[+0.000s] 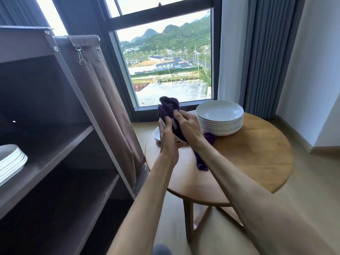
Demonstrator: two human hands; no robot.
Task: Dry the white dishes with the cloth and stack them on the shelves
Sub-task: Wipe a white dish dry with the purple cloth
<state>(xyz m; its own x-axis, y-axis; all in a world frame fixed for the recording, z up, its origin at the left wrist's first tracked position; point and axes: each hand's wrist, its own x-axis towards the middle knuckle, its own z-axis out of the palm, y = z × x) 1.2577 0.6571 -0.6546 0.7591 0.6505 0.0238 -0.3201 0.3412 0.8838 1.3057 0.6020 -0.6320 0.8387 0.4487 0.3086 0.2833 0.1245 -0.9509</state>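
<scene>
Above the left part of the round wooden table (248,162), both my hands hold a white dish (157,135) wrapped in a dark purple cloth (168,107). My left hand (166,134) grips the dish's near edge. My right hand (187,124) presses the cloth against the dish, fingers curled round it. Most of the dish is hidden by cloth and hands. A loose end of the cloth hangs down to the tabletop. A stack of several white dishes (219,117) stands at the table's back. Several more white dishes (11,161) are stacked on the middle shelf (60,144) at left.
The brown shelf unit, with a rolled-back fabric cover (103,92), fills the left side and nearly touches the table. A large window (165,61) and grey curtain (266,57) stand behind the table. Wooden floor lies to the right and below.
</scene>
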